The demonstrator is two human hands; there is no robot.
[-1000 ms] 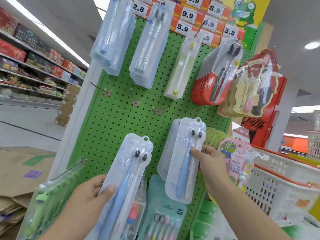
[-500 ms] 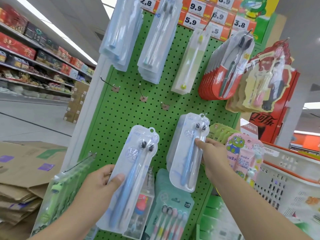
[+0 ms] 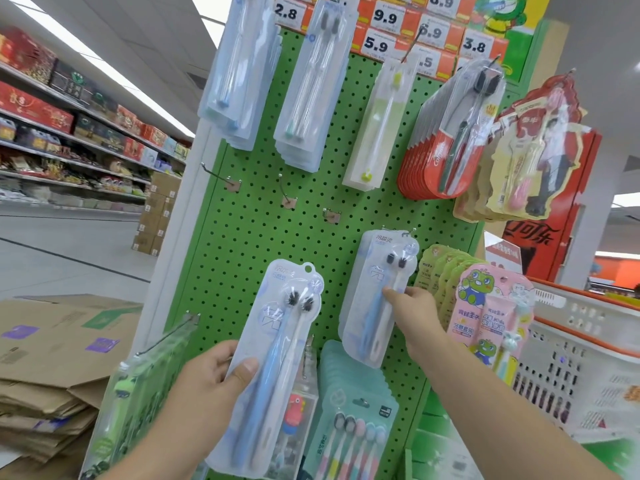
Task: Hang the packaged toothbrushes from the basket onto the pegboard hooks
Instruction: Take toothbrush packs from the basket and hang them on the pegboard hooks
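Bare hooks [image 3: 231, 182] above both hands' packs [image 3: 273, 348]

Left hand [image 3: 214, 372]: bare; no glove, ring or band visible.
Left thumb: nail short, plain, faces the camera.
Left forearm: bare down to the frame's lower edge; no sleeve or cuff in sight.
Right hand [image 3: 414, 308]: bare; back of it shows, no ring, no glove.
Right wrist: no watch or strap.
Right forearm: bare along its full visible length; sleeve not in view.
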